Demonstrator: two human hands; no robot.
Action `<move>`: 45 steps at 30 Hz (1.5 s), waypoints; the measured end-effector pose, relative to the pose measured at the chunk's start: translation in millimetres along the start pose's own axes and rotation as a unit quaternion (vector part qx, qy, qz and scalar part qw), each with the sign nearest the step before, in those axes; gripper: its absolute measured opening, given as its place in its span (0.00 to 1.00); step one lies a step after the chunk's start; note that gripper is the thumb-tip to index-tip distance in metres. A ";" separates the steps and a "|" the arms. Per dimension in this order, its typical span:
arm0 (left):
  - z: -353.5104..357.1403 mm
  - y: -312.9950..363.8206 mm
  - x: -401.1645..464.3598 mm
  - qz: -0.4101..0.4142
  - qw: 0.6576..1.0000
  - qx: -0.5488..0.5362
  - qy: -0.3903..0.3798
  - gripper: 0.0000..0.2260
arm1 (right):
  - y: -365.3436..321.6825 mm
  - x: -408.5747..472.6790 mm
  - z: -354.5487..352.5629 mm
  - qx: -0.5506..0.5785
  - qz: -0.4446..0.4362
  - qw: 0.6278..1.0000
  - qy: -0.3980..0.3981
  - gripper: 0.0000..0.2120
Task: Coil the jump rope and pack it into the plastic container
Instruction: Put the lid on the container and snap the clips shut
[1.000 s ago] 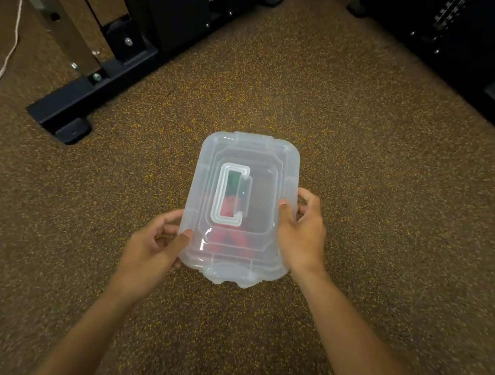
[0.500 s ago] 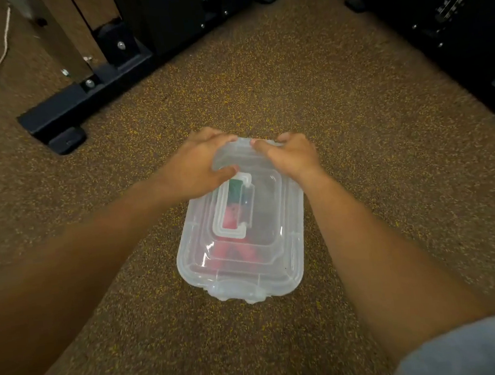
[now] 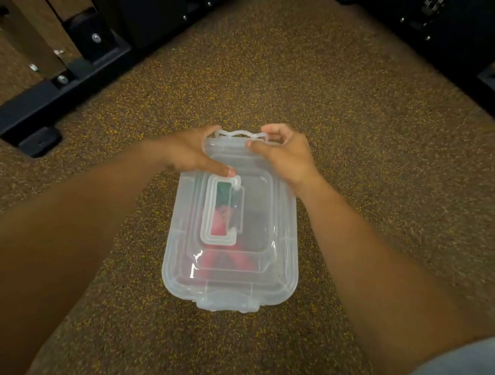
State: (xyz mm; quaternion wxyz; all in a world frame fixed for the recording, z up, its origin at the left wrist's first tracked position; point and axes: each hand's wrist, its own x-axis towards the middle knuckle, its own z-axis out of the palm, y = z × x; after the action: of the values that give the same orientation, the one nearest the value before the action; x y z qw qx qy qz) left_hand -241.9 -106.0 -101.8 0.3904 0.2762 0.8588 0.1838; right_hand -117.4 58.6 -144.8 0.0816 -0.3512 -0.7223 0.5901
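translucent plastic far-end latch (image 3: 237,135) was under both sets of fingers: right hand (image 3: 286,154) pinched its right corner between thumb and curled fingers, left hand (image 3: 188,156) wrapped the far-left corner of the lid (image 3: 260,216), thumb pressed flat on top near the moulded carry handle (image 3: 220,210). latch looked flipped up, not yet snapped down. near-end latch (image 3: 231,304) appeared closed, though hard to confirm. plastic container (image 3: 289,273) sat on the speckled carpet (image 3: 354,118), centre of view, lid on. jump rope (image 3: 222,219) showed only as red and green shapes through the lid, so coil quality unknown. judgement: coiling and packing done, lid seated; remaining step was clipping the far latch. black equipment base (image 3: 52,96) stood far left, well apart.
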 end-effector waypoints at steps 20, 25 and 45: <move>127.0 -42.2 -150.1 0.251 0.908 0.181 0.283 0.22 | 45.2 -167.6 -6.3 -0.240 -0.298 0.924 0.004 0.18; 172.0 -82.4 -199.2 0.226 0.915 0.204 0.264 0.32 | 92.5 -234.3 -15.5 -0.268 -0.338 0.902 -0.007 0.25; 176.9 -94.2 -194.2 0.210 0.925 0.171 0.268 0.36 | 114.1 -217.3 -39.3 -0.352 -0.355 0.862 -0.083 0.35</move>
State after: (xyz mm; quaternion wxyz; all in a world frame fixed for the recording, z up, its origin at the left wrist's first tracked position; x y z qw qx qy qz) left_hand -31.1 -281.7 -152.4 0.0454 0.4533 0.8721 0.1786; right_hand 111.3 -34.8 -172.8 0.0966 -0.0257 -0.9618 0.2548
